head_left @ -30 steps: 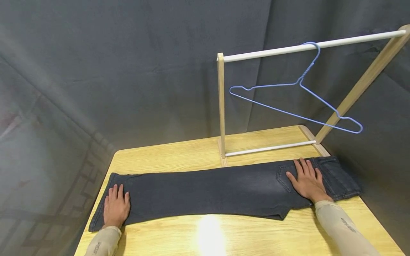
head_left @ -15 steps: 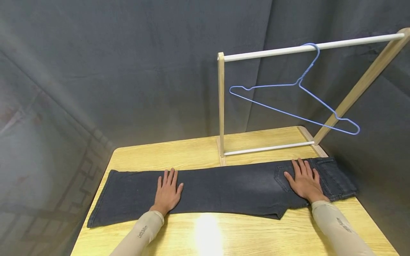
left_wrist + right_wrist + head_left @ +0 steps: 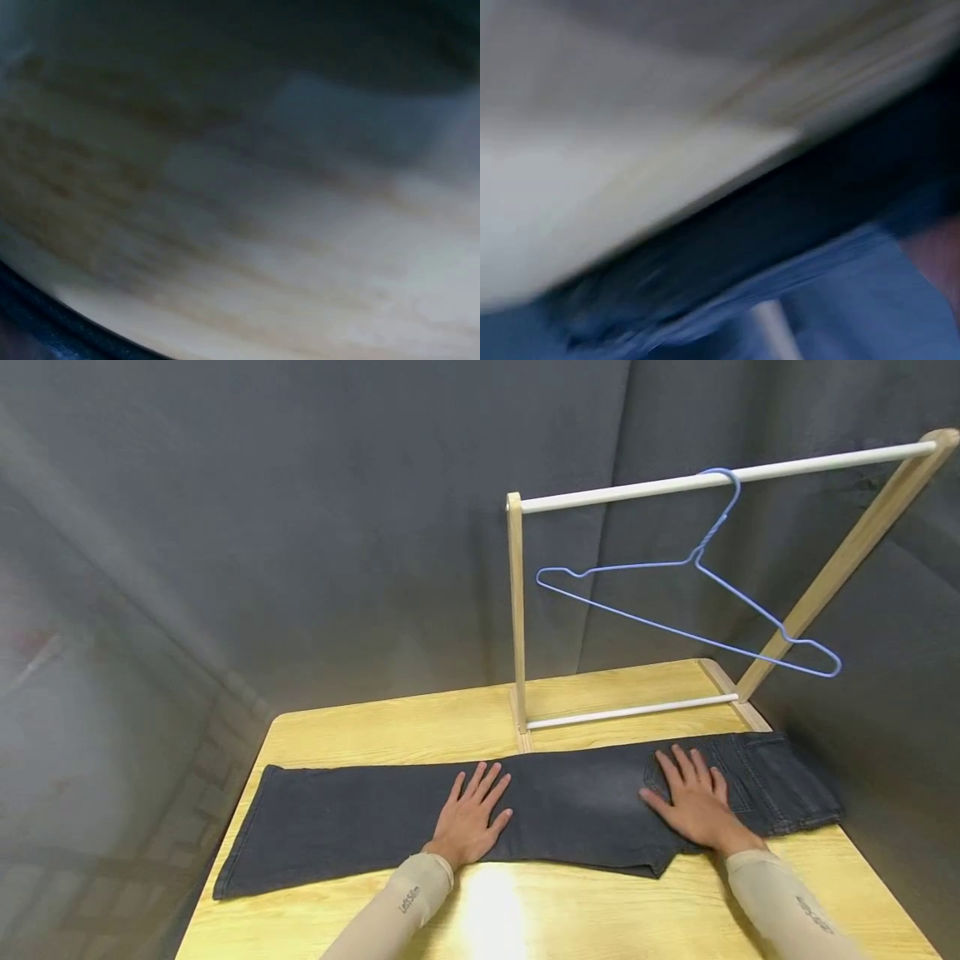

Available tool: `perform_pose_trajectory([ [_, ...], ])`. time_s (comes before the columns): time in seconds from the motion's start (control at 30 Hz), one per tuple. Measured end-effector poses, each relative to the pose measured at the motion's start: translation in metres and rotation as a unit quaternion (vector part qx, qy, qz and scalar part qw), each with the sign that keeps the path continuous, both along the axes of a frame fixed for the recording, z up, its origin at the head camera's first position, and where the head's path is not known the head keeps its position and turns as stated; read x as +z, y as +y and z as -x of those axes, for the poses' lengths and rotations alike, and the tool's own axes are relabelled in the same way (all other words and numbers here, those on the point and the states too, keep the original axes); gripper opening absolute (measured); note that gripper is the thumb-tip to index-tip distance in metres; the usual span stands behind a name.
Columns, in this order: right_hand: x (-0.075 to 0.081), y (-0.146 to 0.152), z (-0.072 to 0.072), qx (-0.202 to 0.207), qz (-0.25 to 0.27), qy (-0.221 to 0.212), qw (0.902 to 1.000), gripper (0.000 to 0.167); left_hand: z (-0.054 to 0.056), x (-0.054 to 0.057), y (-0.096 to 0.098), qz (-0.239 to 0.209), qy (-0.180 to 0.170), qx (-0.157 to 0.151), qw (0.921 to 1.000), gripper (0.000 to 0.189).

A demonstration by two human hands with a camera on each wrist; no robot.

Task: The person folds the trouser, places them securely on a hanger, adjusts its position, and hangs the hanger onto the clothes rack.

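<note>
Both hands lie flat, fingers spread, on the dark jeans [image 3: 360, 822]: left hand [image 3: 474, 814] mid-leg, right hand [image 3: 693, 806] beside the waist pocket.

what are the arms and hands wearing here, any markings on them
Both forearms wear snug beige sleeves that end at the wrists. The left sleeve carries small dark lettering near the wrist; the right sleeve has a similar dark print, too small to read. The left hand and right hand are bare: no gloves, rings or watch visible.

Left hand [image 3: 471, 817] and right hand [image 3: 693, 806] lie palm-down, fingers [image 3: 491, 781] apparently straight and spread.
</note>
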State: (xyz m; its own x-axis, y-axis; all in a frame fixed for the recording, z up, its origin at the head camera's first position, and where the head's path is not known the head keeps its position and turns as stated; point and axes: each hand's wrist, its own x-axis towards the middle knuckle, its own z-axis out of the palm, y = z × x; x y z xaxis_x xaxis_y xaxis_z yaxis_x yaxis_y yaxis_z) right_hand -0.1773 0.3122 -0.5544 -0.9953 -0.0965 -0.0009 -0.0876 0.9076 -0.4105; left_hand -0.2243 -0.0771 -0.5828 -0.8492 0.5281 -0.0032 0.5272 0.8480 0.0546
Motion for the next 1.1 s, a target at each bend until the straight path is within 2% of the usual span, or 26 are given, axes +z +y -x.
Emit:
perform_pose_trajectory([
  [0.07, 0.001, -0.022, -0.021, 0.066, 0.014, 0.024, 0.9974, 0.074, -0.003, -0.002, 0.002, -0.003, -0.006, -0.001, 1.0000, 0.062],
  [0.13, 0.004, -0.041, -0.041, 0.128, 0.029, 0.044, 0.9904, 0.070, -0.005, -0.003, 0.003, -0.008, -0.005, -0.002, 1.0000, 0.062],
  [0.2, 0.007, -0.051, -0.055, 0.161, 0.028, 0.060, 0.9848, 0.067, -0.005, -0.004, 0.003, -0.013, 0.006, -0.005, 0.9999, 0.061],
  [0.33, 0.013, -0.056, -0.066, 0.151, -0.033, 0.100, 0.9828, 0.061, -0.002, -0.003, 0.002, -0.025, 0.025, -0.008, 0.9994, 0.061],
  [0.43, 0.014, -0.055, -0.069, 0.145, -0.087, 0.116, 0.9788, 0.060, -0.001, -0.003, 0.000, -0.025, 0.019, -0.006, 0.9995, 0.061],
  [0.5, 0.012, -0.054, -0.071, 0.150, -0.113, 0.138, 0.9724, 0.061, -0.001, -0.004, -0.001, -0.024, 0.014, -0.007, 0.9996, 0.062],
  [0.6, 0.006, -0.052, -0.077, 0.158, -0.144, 0.196, 0.9571, 0.067, -0.001, -0.005, 0.000, -0.027, 0.011, -0.012, 0.9995, 0.062],
  [0.7, 0.000, -0.048, -0.084, 0.185, -0.163, 0.218, 0.9443, 0.072, 0.000, -0.005, 0.001, -0.031, 0.012, -0.018, 0.9993, 0.063],
  [0.77, -0.002, -0.046, -0.086, 0.207, -0.162, 0.191, 0.9456, 0.074, 0.001, -0.005, 0.001, -0.033, 0.014, -0.018, 0.9992, 0.062],
  [0.83, 0.001, -0.046, -0.085, 0.222, -0.138, 0.125, 0.9572, 0.072, 0.002, -0.005, 0.000, -0.033, 0.020, -0.015, 0.9991, 0.062],
  [0.9, 0.005, -0.047, -0.082, 0.219, -0.108, 0.062, 0.9678, 0.069, 0.002, -0.005, -0.001, -0.032, 0.022, -0.011, 0.9992, 0.062],
  [0.97, 0.010, -0.052, -0.081, 0.208, -0.095, 0.016, 0.9735, 0.070, 0.002, -0.006, -0.002, -0.030, 0.022, -0.009, 0.9993, 0.062],
  [1.03, 0.013, -0.059, -0.081, 0.201, -0.101, 0.017, 0.9743, 0.073, 0.002, -0.007, -0.002, -0.029, 0.020, -0.010, 0.9993, 0.062],
  [1.1, 0.011, -0.067, -0.080, 0.198, -0.120, 0.064, 0.9706, 0.073, 0.003, -0.007, -0.002, -0.031, 0.019, -0.012, 0.9993, 0.063],
])
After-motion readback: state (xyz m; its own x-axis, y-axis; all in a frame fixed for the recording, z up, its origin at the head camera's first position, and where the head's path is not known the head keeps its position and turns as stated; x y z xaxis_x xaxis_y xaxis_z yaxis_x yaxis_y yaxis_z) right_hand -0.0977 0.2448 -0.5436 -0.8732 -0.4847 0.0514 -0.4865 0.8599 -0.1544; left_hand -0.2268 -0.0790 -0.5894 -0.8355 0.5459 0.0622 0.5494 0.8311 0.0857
